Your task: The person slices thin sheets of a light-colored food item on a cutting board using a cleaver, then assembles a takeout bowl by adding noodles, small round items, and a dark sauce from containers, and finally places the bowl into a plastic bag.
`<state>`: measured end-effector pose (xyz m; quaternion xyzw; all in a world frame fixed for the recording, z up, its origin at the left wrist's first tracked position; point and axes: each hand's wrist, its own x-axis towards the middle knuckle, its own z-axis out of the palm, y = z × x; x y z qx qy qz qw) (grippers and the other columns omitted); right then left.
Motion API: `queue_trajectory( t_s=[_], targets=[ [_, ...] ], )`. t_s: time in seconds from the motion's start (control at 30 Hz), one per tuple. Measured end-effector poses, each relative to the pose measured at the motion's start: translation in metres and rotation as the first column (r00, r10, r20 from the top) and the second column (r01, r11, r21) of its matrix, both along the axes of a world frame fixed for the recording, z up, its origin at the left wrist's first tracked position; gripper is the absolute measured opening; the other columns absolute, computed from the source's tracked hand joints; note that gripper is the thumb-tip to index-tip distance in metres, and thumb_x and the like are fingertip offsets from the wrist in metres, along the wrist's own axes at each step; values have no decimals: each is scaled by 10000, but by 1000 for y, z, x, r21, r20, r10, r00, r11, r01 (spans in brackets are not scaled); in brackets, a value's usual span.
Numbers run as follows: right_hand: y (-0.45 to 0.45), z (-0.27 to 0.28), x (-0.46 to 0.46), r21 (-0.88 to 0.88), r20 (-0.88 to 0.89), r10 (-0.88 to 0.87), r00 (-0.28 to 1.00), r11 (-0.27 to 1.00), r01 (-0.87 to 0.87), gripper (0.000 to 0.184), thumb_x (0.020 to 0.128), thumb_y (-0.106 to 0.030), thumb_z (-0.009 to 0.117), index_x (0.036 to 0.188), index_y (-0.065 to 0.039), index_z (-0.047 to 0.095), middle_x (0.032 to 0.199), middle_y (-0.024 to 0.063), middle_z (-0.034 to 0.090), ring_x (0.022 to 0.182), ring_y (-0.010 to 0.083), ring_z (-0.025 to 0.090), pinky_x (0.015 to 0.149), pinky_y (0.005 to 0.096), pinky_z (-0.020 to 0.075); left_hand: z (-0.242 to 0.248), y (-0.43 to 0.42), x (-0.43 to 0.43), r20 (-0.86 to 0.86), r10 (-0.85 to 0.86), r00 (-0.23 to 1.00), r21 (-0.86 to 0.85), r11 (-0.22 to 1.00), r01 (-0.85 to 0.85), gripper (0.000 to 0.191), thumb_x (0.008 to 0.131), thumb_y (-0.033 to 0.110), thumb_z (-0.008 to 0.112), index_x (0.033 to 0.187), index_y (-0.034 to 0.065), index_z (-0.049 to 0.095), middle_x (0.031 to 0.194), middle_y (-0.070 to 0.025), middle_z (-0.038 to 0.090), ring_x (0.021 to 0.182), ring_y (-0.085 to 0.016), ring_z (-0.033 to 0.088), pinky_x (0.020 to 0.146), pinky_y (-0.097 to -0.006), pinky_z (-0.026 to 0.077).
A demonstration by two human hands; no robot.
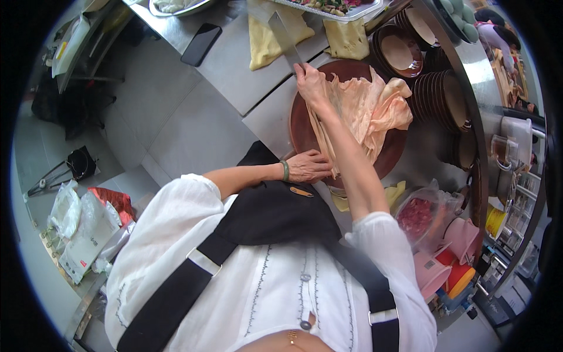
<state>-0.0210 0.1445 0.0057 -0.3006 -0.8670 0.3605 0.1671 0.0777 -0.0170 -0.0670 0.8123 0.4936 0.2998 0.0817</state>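
Thin, wrinkled, pale orange sheets that look like tofu skin [356, 110] lie in a heap on a round reddish-brown board [301, 127]. Their near-left side is folded into long, narrow layers. My left hand [310, 166], below a green bangle, holds the lower end of these layers, its fingertips partly hidden. At their upper end, my right hand [311, 83] is closed around the handle end of what looks like a cleaver [286, 39]. The blade points up and away, off the sheets; its outline is blurred.
A dark phone [201, 45] and yellowish folded cloths or sheets [268, 37] lie on the metal counter. Foil tray [347, 16] and metal bowl [176, 8] stand at the far edge. Stacked brown bowls [440, 99], bagged red meat [415, 215] and pink containers [429, 270] are at right.
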Motion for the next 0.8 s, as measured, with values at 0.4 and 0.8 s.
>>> queue_trajectory(
  t_s=[0.4,0.8],
  targets=[
    [13,66,168,254,119,-245,962,944,209,276,887,-314,673,1098,-136,661,760,174,676,701,366,665,588,442,508,44,2,-32,-33,161,986,-55,985,-163,319,793,302,711,1040,113,642,1003,-45,585,1044,-225,542,939,-385,417],
    [19,22,246,460,165,-378,911,846,268,558,731,-231,794,1238,-135,581,922,111,614,867,315,622,702,428,526,79,13,-73,-109,457,883,-169,866,-470,258,770,89,654,1024,67,612,998,-51,589,1000,-259,551,875,-400,426]
  ],
)
